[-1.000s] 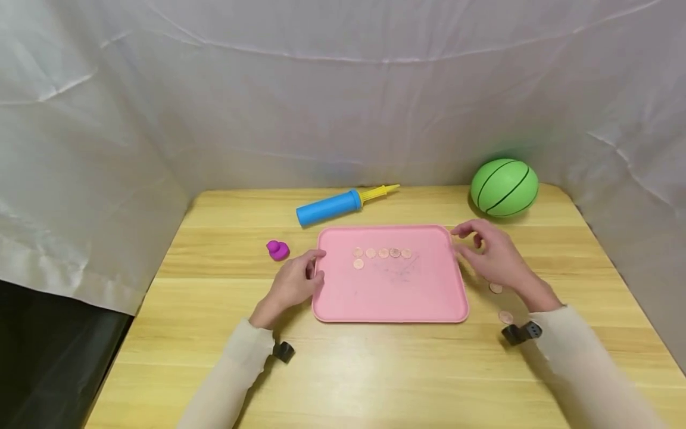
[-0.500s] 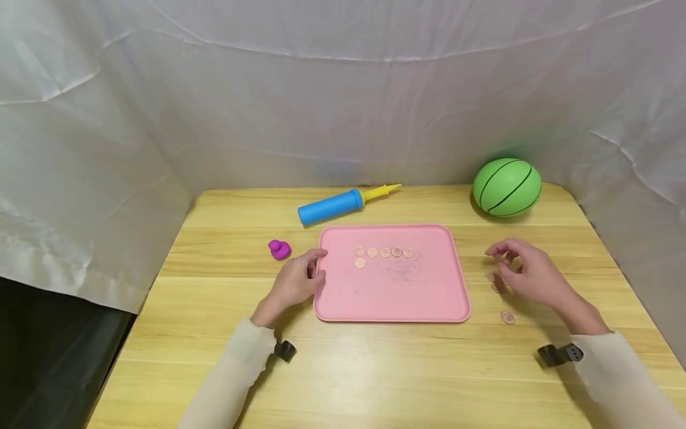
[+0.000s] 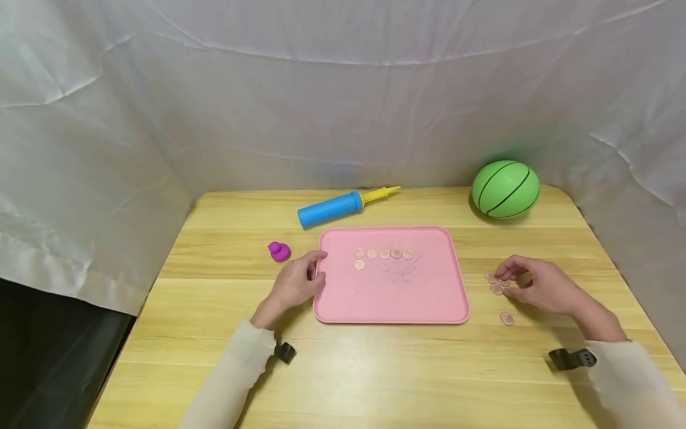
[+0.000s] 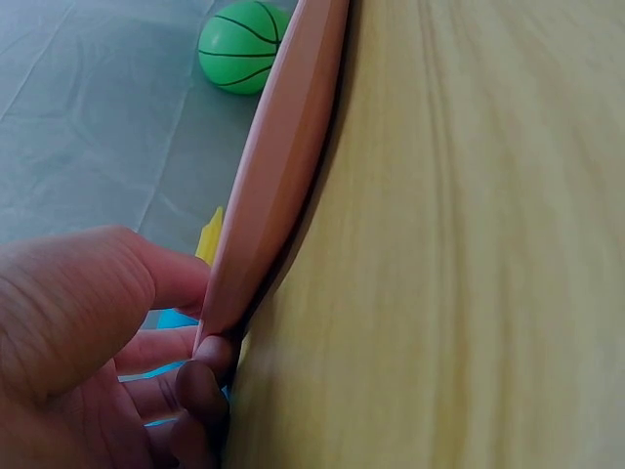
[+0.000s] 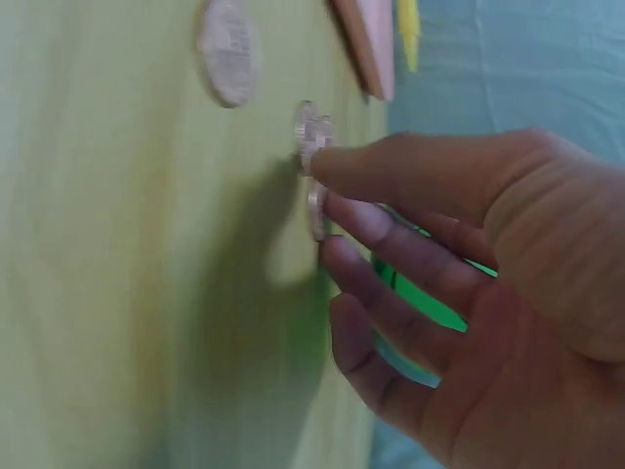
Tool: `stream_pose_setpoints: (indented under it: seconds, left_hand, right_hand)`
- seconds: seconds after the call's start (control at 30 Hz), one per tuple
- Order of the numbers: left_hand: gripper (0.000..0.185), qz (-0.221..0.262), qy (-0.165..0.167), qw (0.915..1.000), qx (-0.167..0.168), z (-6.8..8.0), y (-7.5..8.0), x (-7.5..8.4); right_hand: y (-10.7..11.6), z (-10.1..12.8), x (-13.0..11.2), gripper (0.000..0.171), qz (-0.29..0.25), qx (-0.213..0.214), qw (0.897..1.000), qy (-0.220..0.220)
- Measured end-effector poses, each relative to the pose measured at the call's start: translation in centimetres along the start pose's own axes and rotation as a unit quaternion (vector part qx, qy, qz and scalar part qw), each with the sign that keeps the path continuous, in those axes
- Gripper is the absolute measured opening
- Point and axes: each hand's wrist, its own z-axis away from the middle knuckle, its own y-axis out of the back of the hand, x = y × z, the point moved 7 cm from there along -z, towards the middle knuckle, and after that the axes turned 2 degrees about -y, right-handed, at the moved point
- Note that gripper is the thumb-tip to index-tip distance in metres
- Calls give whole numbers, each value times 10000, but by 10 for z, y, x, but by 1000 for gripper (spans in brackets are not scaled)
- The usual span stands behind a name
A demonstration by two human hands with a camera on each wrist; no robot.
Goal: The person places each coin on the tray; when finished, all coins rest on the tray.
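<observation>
Seen from the head view, a pink tray (image 3: 418, 304) lies on the wooden counter (image 3: 375, 381) and holds six coins (image 3: 384, 254): five in a row toward its twelve o'clock side, the sixth just at six o'clock of the row's leftmost one. I count four more on the counter, three bunched together (image 3: 496, 289) at the tray's three o'clock and a lone coin (image 3: 507, 319) around four. The person's left hand (image 3: 293, 281) is at the tray's nine o'clock, thumb and fingers bent onto the rim. The right hand (image 3: 548, 288) is at the bunch, fingers curved and parted. Round about there's one purple toy (image 3: 279, 251) near nine o'clock, one blue-and-yellow pump (image 3: 329, 208) at eleven and one green ball (image 3: 505, 189) at two.

In the left wrist view, that thumb and those fingers grip the tray's edge, which runs up toward one o'clock; the ball shows at eleven.

In the right wrist view, the thumb touches the bunched coins and the index fingertip meets the lowest of them, with a gap between the two, so the grasp is unclosed. The lone coin is at eleven o'clock, a tray corner at one.
</observation>
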Motion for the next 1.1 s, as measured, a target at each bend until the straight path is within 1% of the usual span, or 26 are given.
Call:
stream_pose_setpoints:
  seconds: [0.13, 0.27, 0.6, 0.83, 1.0, 1.1]
  left_hand:
    - [49, 9, 5, 10000, -14, 1, 0, 1]
    - [49, -18, 29, 10000, -17, 0, 1, 2]
    - [49, -82, -11, 10000, 16, 0, 2, 4]
    - [49, -90, 2, 10000, 4, -1, 0, 1]
    - [50, -79, 9, 10000, -1, -1, 0, 0]
    - [50, -67, 5, 10000, -10, -1, 0, 0]
  right_hand:
    - [-2, -2, 2, 30, 31, 32, 9999, -116]
    - [-2, -7, 2, 27, 50, -39, 9998, -162]
    - [1, -16, 5, 25, 357, -138, 9989, -252]
    - [2, -16, 7, 28, 269, -46, 9995, -181]
    - [-2, -18, 9, 32, -40, -147, 9999, -64]
    - [-3, -17, 8, 38, -171, -78, 9998, 82]
